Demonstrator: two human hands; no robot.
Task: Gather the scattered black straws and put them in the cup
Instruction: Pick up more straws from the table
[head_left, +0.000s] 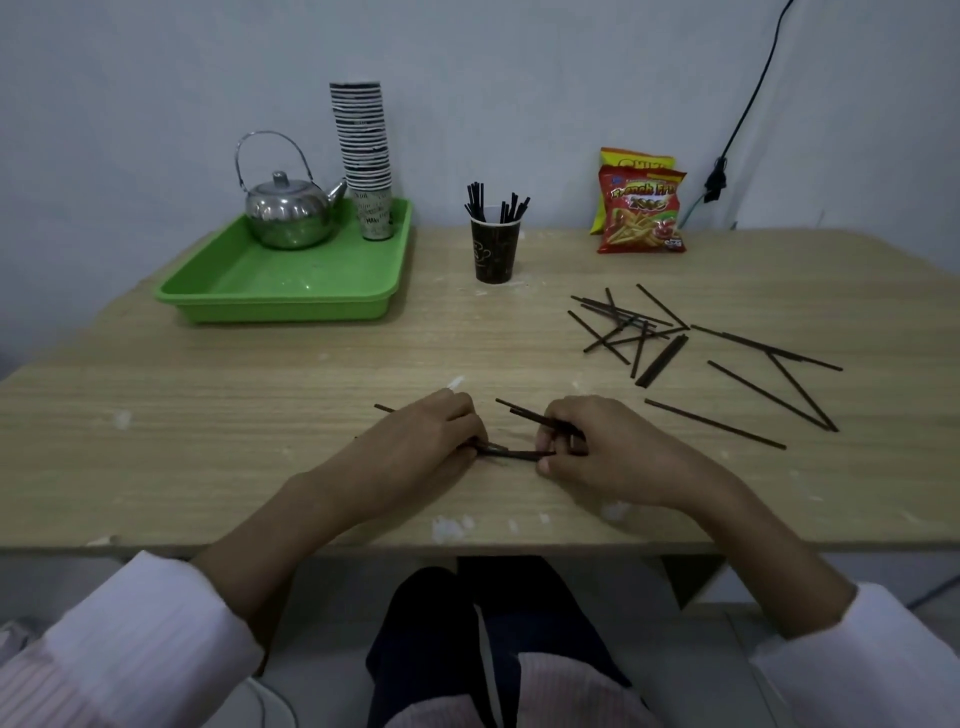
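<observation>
Against a pale wall, a worn wooden table (208, 415) carries loose black straws (639, 332) at right and a paper cup (495, 254) already part filled. Thin, light and apt to roll, they look best pinched mid-length. Left hand (431, 436) and right hand (597, 447) curl closed around a small bundle (519, 455) near the front edge.

The place looks like a plain break room or small office pantry: a worn wooden table (260, 395) against a bare pale wall (156, 78) holds a green tray (270, 291) with a steel teapot (288, 210) and stacked paper cups (363, 150), beside snack bags (641, 208).
</observation>
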